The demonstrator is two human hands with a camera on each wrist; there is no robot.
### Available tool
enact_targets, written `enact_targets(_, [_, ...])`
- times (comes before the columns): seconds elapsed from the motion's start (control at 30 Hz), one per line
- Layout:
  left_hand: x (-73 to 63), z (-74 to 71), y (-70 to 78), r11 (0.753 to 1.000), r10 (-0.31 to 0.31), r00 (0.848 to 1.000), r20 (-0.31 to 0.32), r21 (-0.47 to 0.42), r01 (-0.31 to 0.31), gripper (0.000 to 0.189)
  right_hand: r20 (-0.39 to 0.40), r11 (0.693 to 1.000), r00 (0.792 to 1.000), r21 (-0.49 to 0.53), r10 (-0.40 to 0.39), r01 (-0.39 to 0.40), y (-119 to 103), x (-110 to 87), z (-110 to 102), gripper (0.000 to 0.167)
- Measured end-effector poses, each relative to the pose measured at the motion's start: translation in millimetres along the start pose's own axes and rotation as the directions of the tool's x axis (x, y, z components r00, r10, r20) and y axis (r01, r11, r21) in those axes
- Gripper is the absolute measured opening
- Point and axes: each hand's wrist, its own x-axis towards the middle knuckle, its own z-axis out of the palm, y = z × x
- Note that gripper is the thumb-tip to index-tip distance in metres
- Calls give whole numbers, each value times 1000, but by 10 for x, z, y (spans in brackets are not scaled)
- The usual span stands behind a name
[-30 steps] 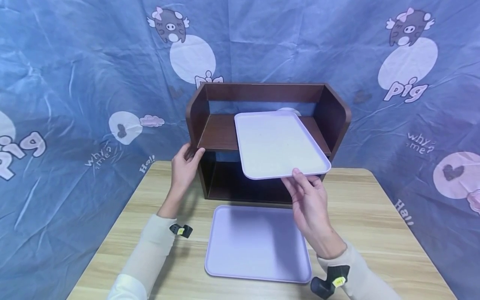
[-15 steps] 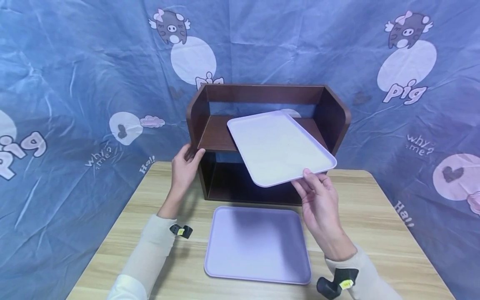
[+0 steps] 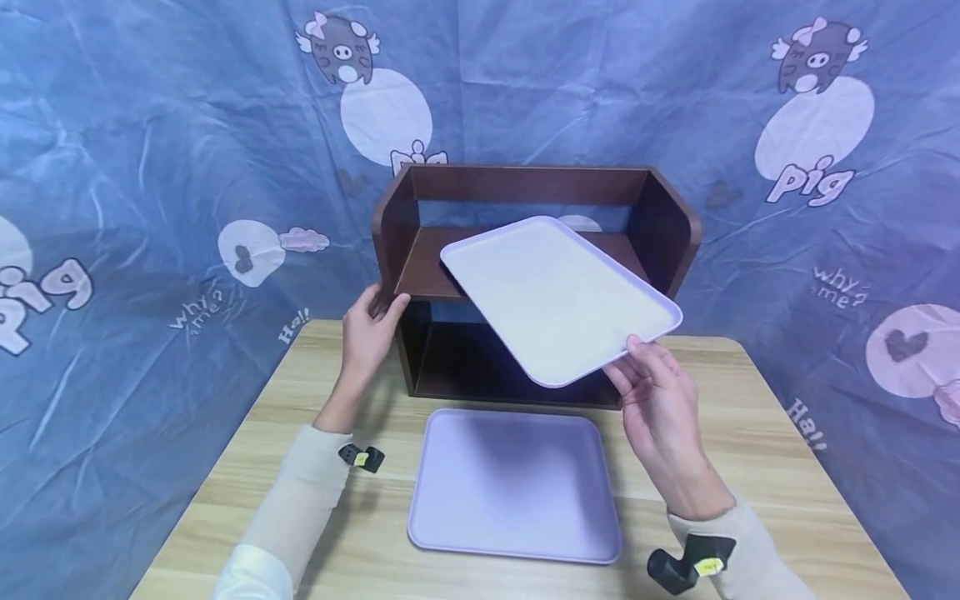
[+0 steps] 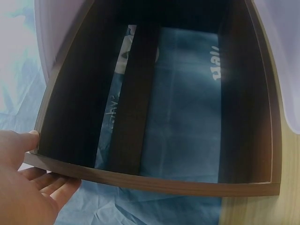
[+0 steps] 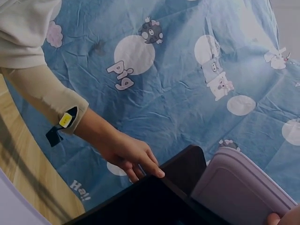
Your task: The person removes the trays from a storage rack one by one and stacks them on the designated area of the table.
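Observation:
My right hand [image 3: 663, 408] pinches the near edge of a pale lilac tray [image 3: 562, 296], thumb on top and fingers beneath. This tray is held slanted, one corner toward me, overlapping the dark brown two-tier shelf [image 3: 433, 262] in the head view. My left hand [image 3: 370, 333] grips the shelf's left side at the middle board; in the left wrist view its thumb lies at the front edge and its fingers [image 4: 56, 185] curl round the outside of the side panel. A second lilac tray [image 3: 513, 492] lies flat on the table before the shelf.
The shelf stands at the back of a light wood table [image 3: 765, 467]. Close behind and on both sides hangs a blue cloth [image 3: 165, 150] printed with pigs and words. Black wrist straps sit on both sleeves.
The held tray has turned anticlockwise, its near corner swinging toward me, and my right hand has shifted right and slightly nearer. My left hand stays on the shelf's side.

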Motion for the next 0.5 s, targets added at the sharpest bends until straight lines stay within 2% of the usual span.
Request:
enact_targets(0.2, [-2,-7,-5,999,-21,1000,19,-25,22,46,27,999,1000,-35,-3,4,-57,4,-37,20])
enact_targets(0.5, [2,-19,14,1000,-5,1000,13,-6,5,44,83,999,996,30,-13,11,-177,13,-61,23])
